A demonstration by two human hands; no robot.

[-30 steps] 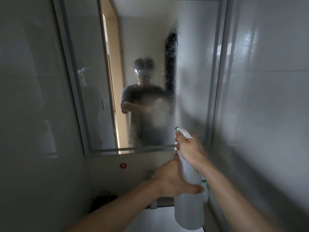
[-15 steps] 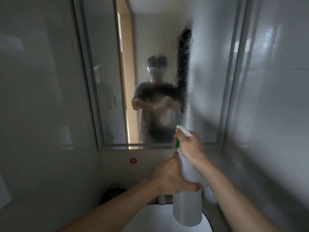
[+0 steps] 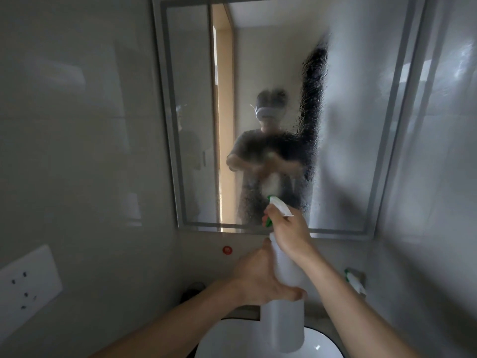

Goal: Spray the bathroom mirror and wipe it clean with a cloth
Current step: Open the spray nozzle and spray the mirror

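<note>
Dim grey light; faint glare on the right wall tiles (image 3: 463, 56); the mirror (image 3: 361, 125) is hazy with spray; straight edges bow outward

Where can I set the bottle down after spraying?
The white sink bowl under the bottle looks bare. The ledge behind it is crowded: a dark object on the left, a green-and-white item on the right.

White spray bottle (image 3: 282, 326) with green trigger (image 3: 269, 222); white sink (image 3: 232, 342); red dot (image 3: 227, 250).

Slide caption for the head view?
Before the droplet-speckled bathroom mirror, right hand grips the spray bottle at its trigger, left hand holds its body, above a white sink.
</note>
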